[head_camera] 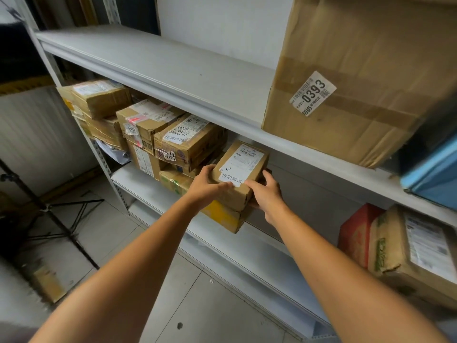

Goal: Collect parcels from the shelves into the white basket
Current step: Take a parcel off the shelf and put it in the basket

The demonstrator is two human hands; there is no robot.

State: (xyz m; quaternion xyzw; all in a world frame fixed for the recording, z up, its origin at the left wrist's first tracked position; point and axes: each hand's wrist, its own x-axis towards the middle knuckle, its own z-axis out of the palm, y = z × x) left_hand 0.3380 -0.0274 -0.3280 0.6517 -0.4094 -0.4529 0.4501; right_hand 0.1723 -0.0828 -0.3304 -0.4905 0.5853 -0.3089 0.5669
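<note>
A small brown cardboard parcel point(241, 167) with a white label lies on top of a flatter box with yellow print point(223, 216) on the middle shelf point(153, 191). My left hand point(206, 188) grips the small parcel's near left corner, fingers over its top edge. On the parcel's right side, my right hand point(265, 193) curls round the edge. More labelled parcels point(188, 142) are stacked to the left on the same shelf. The white basket is not in view.
A large box marked 0393 point(346, 82) and a blue box point(435, 174) stand on the upper shelf point(158, 63). A red box point(356, 233) and a brown parcel point(410, 253) sit lower right. A black tripod stand point(49, 209) and a small box point(47, 283) are on the tiled floor at left.
</note>
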